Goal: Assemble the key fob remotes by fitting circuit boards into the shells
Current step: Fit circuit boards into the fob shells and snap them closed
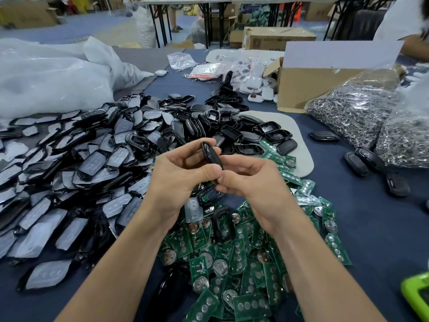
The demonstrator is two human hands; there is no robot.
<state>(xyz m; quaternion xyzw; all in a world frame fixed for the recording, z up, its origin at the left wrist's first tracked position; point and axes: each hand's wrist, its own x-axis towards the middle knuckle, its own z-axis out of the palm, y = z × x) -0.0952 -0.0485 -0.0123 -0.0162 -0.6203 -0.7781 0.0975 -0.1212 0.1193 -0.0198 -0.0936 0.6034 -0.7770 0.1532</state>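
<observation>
Head view. Both hands meet above the far edge of the pile of green circuit boards (243,263), which serves as the reference here. The left hand (178,180) pinches a black key fob (210,154) between thumb and curled fingers. The right hand (253,182) grips the lower end of the same fob with its fingertips, so the two hands touch around it. The fob is held edge-on and nearly upright, clear of the table (371,228). Whether a board already sits inside it cannot be told.

Left of the boards lies a broad heap of black front shells (81,170) with grey button pads showing. Beyond the boards, empty black back shells (232,129) are piled partly on a pale grey mat (299,140). To the right of the boards, several closed black fobs (362,159) lie apart on the blue cloth. Farther right and beyond them are clear bags of metal rings (362,108), with an open cardboard box (308,82) just behind. A large white plastic bag (46,75) lies far left, beyond the front shells.
</observation>
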